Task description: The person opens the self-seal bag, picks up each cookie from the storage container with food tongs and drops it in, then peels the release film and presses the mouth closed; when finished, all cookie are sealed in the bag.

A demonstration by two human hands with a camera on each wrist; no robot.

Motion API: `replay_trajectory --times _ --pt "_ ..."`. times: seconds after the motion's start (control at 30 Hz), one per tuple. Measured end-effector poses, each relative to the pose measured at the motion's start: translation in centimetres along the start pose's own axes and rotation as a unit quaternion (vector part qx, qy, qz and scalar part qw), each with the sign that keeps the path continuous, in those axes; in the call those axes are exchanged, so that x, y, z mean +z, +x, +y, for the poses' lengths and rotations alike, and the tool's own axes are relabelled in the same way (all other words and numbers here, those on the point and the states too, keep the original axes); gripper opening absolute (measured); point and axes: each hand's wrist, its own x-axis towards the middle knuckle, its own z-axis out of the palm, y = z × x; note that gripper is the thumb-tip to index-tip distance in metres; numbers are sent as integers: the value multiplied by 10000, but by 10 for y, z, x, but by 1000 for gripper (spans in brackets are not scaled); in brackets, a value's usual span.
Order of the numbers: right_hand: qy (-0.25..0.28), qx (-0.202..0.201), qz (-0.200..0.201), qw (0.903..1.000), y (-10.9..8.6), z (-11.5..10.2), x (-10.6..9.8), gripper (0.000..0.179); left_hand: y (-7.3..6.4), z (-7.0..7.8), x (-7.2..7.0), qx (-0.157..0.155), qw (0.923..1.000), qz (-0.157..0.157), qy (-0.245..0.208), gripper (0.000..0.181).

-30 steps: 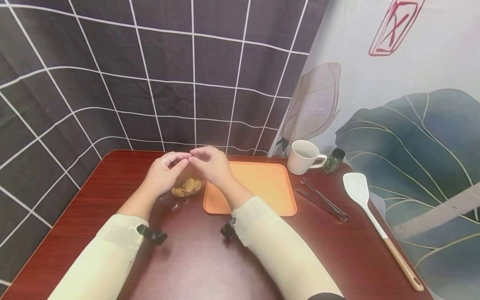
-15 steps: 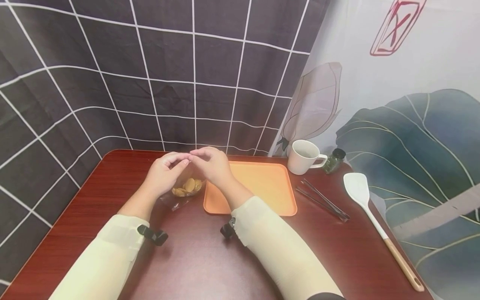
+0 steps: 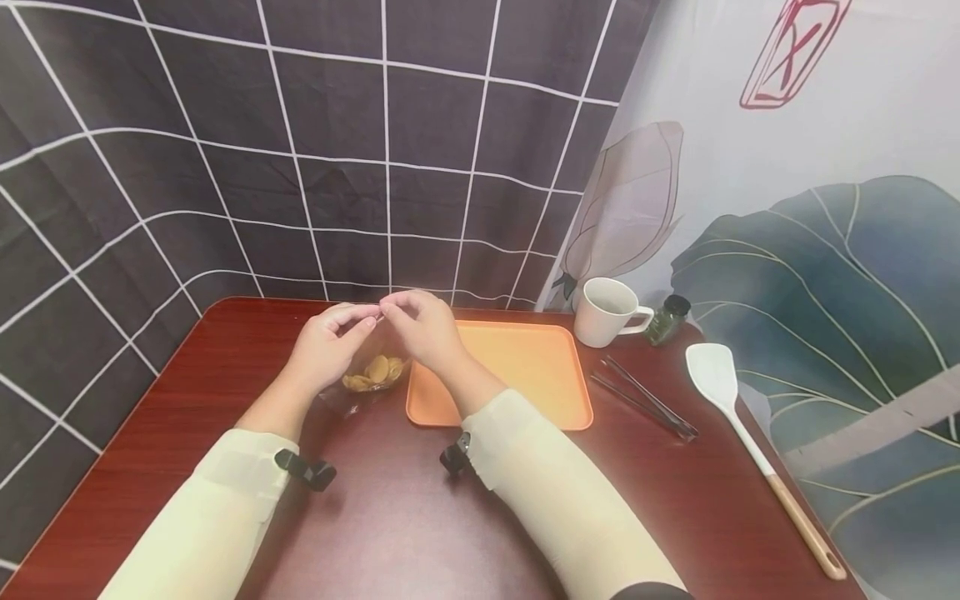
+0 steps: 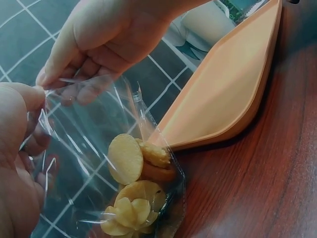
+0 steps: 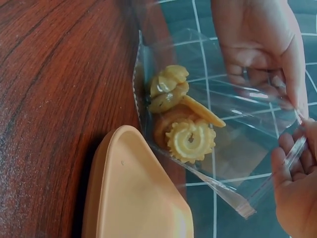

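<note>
Between both hands, a clear plastic bag stands on the table with its top edge pinched. My left hand grips that edge from the left, thumb against fingers. From the other side my right hand pinches the same edge, and the fingertips of both hands meet there. Several yellow cookies lie at the bottom of the bag, one flower-shaped and one ring-shaped with a scalloped rim. Part of the bag's mouth is hidden behind the fingers in the head view.
An orange tray lies right beside the bag, under my right forearm. Farther right are a white mug, a small dark-lidded jar, metal tongs and a white spatula with a wooden handle. A grid-patterned curtain hangs behind the table.
The right thumb has shifted slightly at the bag's top edge. Otherwise the hands, bag and cookies stay in place.
</note>
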Motion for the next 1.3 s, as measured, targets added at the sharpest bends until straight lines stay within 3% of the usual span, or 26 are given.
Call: replay_trajectory --times 0.5,0.63,1.03,1.3 --pt "240 154 163 9995 -1 -1 1 23 0 0 2 -164 9998 130 -11 27" --pt "482 354 290 9978 -2 -1 -3 23 -1 0 1 -238 9994 245 -38 27" --pt "1225 640 638 9883 -7 6 -20 22 -6 -1 0 -499 9969 595 -130 30" --pt "1809 818 798 9768 -14 20 -37 21 -9 -3 1 -525 9938 849 -487 25"
